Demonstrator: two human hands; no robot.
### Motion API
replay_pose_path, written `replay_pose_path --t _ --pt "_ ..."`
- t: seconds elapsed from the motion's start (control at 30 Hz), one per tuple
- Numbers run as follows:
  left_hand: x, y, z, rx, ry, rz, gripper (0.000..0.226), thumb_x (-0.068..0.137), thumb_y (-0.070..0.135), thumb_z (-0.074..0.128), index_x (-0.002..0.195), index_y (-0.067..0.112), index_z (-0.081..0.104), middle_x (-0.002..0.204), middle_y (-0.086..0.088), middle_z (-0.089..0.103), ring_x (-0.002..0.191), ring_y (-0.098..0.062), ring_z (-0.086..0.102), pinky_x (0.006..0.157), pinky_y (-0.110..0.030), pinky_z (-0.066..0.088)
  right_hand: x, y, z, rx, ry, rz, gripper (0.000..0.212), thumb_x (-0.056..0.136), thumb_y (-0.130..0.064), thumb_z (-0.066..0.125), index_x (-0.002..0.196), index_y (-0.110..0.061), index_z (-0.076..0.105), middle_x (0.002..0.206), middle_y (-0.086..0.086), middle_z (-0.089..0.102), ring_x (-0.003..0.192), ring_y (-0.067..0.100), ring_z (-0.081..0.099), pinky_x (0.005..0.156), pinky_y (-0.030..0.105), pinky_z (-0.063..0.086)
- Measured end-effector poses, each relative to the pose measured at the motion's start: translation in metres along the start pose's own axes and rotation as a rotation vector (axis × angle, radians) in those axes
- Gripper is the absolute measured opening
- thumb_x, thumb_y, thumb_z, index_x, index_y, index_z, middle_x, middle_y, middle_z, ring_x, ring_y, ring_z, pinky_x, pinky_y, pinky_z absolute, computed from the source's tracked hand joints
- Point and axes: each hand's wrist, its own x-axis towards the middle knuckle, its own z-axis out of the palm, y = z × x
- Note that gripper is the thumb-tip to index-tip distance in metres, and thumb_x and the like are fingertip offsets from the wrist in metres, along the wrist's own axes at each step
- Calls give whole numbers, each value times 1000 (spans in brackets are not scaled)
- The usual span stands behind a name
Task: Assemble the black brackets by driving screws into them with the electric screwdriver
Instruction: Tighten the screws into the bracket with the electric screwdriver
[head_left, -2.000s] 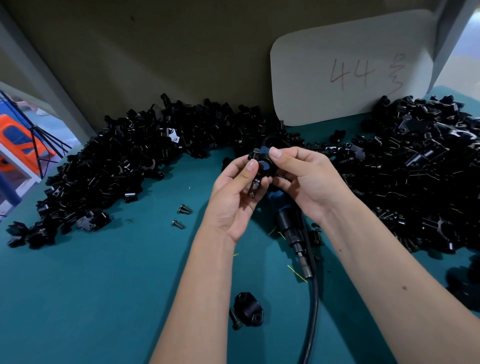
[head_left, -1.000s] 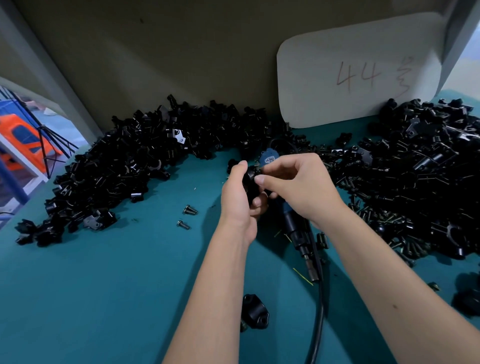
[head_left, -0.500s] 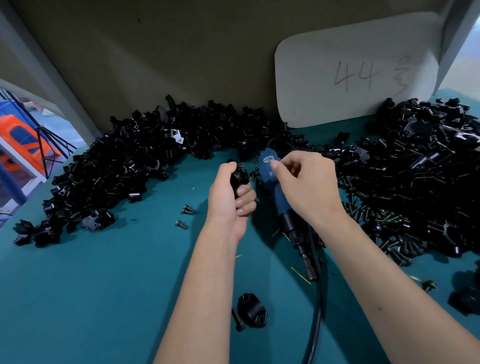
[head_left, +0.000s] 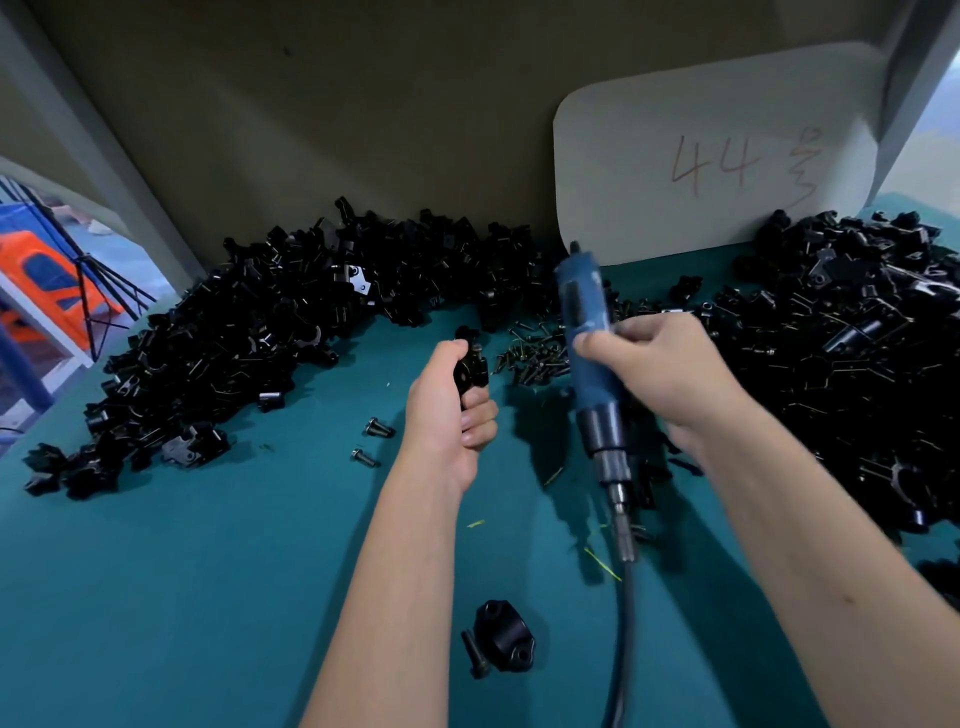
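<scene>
Left hand (head_left: 447, 410) over teal-covered desk (head_left: 182, 571), fingers (head_left: 480, 415) curled tight round small black metal bracket (head_left: 470, 366), bracket poking above fist. Right hand (head_left: 670, 374) grips blue-bodied electric screwdriver (head_left: 589, 353), fingers wrapped round barrel; tool lifted off desk, tilted, black cable (head_left: 623, 639) trailing toward viewer. Scatter of dark loose screws (head_left: 530, 353) between hands. Large heaps of black brackets far left (head_left: 249, 332) and right (head_left: 852, 364). One black bracket with bolt (head_left: 501, 644) lying near, between forearms. Two screws (head_left: 371, 441) just left of left wrist. White card marked "44" (head_left: 717, 156) leaning against back wall.
</scene>
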Motion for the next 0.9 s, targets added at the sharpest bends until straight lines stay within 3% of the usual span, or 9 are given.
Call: replay_pose_path --t 0.17,0.3,0.4,0.5,0.63,0.73,0.9 --pt "-2 8 -10 125 -72 -69 29 101 36 55 82 22 39 56 5 29 37 -5 19 30 -18 14 -1 -14 -10 605 51 51 19 92 -26 69 94 -9 60 71 3 65 50 13 61 47 25 51" --pt "-2 15 -21 372 -148 -107 33 101 37 56 79 21 38 59 4 27 39 -5 18 31 -16 12 -4 -22 -10 896 112 75 17 94 -30 69 98 -16 61 84 0 58 64 12 60 59 27 56" --pt "-4 13 -22 535 -186 -19 31 93 36 61 77 22 38 59 3 27 42 -8 17 36 -16 11 -5 -26 -9 1111 71 -5 19 99 -20 69 104 -12 52 82 2 57 70 15 59 67 32 57" --pt "-5 8 -14 632 -175 163 24 80 36 60 77 20 42 53 10 33 39 -8 22 36 -18 15 -8 -26 -7 1069 150 -100 30 97 -15 72 111 -10 47 76 0 58 63 14 58 64 32 53" --pt "-3 0 -9 768 -210 295 21 79 31 58 73 15 46 52 12 32 39 -5 26 37 -14 21 -9 -31 -17 1156 260 -91 50 86 -43 83 107 -17 46 70 -4 54 54 12 49 56 27 47" --pt "-3 -5 -4 833 -244 271 23 77 32 58 71 15 44 53 11 31 41 -7 25 38 -16 19 -10 -33 -22 1220 261 -106 40 90 -48 76 89 -20 47 67 -3 53 52 12 47 56 26 45" --pt "-2 -11 1 947 -243 266 24 79 34 58 71 19 42 59 6 31 48 -13 23 46 -26 18 -15 -36 -14 1138 319 -145 34 96 -36 69 89 -17 42 64 0 49 50 15 43 55 28 42"
